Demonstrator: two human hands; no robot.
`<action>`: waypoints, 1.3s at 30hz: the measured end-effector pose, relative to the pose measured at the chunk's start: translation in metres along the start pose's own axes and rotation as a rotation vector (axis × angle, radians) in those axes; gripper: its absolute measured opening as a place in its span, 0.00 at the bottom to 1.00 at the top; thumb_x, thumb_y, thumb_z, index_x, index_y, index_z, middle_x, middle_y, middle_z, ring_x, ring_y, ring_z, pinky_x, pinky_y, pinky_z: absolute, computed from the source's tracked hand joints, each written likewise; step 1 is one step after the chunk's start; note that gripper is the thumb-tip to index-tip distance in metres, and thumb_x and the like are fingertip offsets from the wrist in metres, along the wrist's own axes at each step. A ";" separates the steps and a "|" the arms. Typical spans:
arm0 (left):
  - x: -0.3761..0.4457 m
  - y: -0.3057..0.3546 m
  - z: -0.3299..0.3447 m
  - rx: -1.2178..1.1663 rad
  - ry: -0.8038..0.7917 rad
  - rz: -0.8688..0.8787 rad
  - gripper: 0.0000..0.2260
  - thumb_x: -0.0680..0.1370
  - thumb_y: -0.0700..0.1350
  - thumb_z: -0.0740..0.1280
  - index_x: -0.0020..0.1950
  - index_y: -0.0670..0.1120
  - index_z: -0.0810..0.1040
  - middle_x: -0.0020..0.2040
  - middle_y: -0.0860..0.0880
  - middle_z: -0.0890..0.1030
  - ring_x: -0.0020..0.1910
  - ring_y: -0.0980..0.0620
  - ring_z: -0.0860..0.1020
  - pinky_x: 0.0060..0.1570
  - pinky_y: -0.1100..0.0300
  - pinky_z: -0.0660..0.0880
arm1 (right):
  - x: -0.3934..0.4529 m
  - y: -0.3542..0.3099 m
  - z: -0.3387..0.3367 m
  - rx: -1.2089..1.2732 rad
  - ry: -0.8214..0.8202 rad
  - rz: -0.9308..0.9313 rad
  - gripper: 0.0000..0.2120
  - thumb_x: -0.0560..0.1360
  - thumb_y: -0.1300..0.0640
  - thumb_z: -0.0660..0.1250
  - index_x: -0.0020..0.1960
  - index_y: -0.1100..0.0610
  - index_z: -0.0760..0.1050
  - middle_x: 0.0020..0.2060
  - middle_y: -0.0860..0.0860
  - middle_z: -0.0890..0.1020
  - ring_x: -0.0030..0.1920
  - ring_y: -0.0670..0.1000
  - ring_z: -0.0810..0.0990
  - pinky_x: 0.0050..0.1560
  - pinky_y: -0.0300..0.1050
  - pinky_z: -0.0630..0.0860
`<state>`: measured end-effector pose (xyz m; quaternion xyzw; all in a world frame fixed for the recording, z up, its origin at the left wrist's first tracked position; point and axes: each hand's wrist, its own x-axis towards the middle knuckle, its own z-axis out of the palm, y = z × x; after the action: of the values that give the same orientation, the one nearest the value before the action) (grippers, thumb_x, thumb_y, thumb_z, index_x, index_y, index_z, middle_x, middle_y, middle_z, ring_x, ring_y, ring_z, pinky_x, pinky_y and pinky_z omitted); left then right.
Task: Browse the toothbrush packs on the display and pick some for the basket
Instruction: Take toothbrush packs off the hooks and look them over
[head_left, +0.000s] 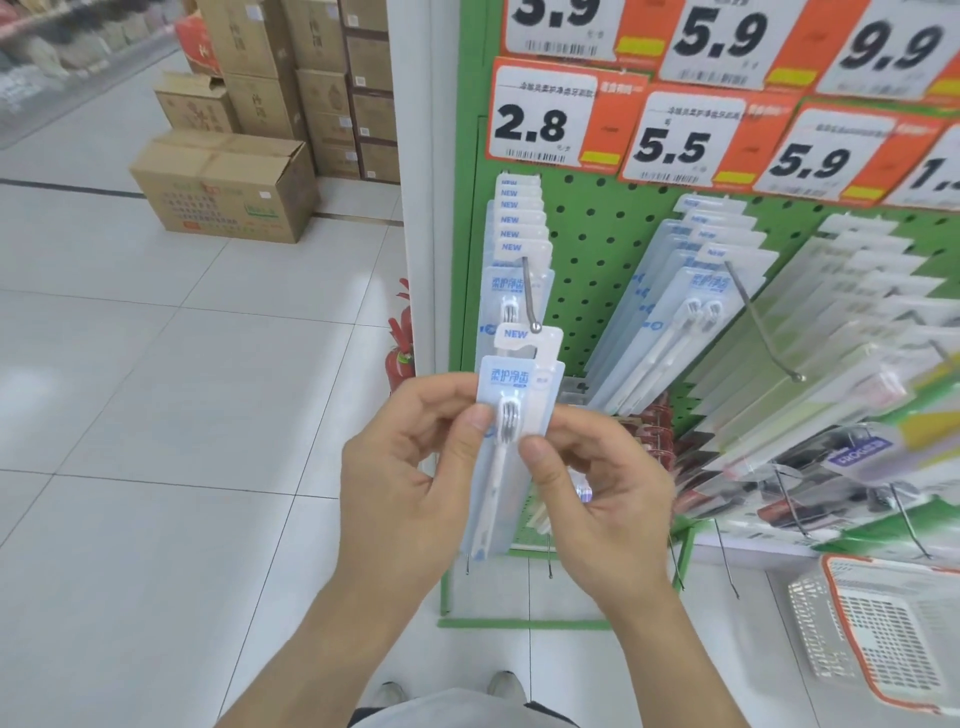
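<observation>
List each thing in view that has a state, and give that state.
Toothbrush pack: off the hook, held upright in both hands.
Left hand: pinching the pack.
Right hand: pinching the pack.
Hook: more packs hanging behind its tip.
Basket: on the floor, nothing visible inside.
Cardboard box: closed.

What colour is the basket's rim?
Orange-red, on the white mesh basket at lower right of the head view.

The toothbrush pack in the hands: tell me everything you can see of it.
The toothbrush pack is a slim, pale blue blister card with a white hang tab reading NEW, blue Chinese lettering below it, and one white toothbrush, bristles up, under clear plastic. It is upright, off its hook, in front of the green pegboard's left column. The left hand and right hand pinch its sides, thumbs on the front.
</observation>
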<state>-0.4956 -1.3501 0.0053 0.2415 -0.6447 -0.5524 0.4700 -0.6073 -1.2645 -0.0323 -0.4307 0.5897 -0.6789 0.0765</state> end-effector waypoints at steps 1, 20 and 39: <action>0.001 -0.001 0.000 -0.002 -0.002 -0.006 0.06 0.77 0.42 0.68 0.51 0.51 0.80 0.45 0.59 0.86 0.45 0.58 0.84 0.46 0.70 0.76 | 0.000 0.000 0.000 0.002 0.002 0.012 0.11 0.76 0.63 0.72 0.54 0.49 0.81 0.46 0.42 0.87 0.44 0.46 0.85 0.48 0.40 0.79; 0.002 0.003 0.000 0.011 0.013 0.046 0.07 0.78 0.41 0.68 0.52 0.52 0.80 0.47 0.60 0.86 0.47 0.58 0.85 0.47 0.68 0.78 | 0.006 -0.008 -0.002 0.009 -0.052 0.034 0.08 0.77 0.60 0.71 0.53 0.49 0.82 0.46 0.44 0.87 0.44 0.48 0.85 0.47 0.40 0.79; -0.013 0.004 -0.006 0.031 -0.002 0.044 0.13 0.80 0.40 0.66 0.60 0.56 0.77 0.49 0.59 0.86 0.50 0.57 0.84 0.49 0.69 0.77 | 0.002 -0.021 0.000 -0.092 -0.102 -0.024 0.11 0.78 0.63 0.68 0.58 0.52 0.81 0.44 0.44 0.86 0.41 0.49 0.83 0.41 0.42 0.79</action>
<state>-0.4831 -1.3410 0.0042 0.2341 -0.6588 -0.5322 0.4774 -0.6000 -1.2591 -0.0128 -0.4749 0.6104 -0.6291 0.0783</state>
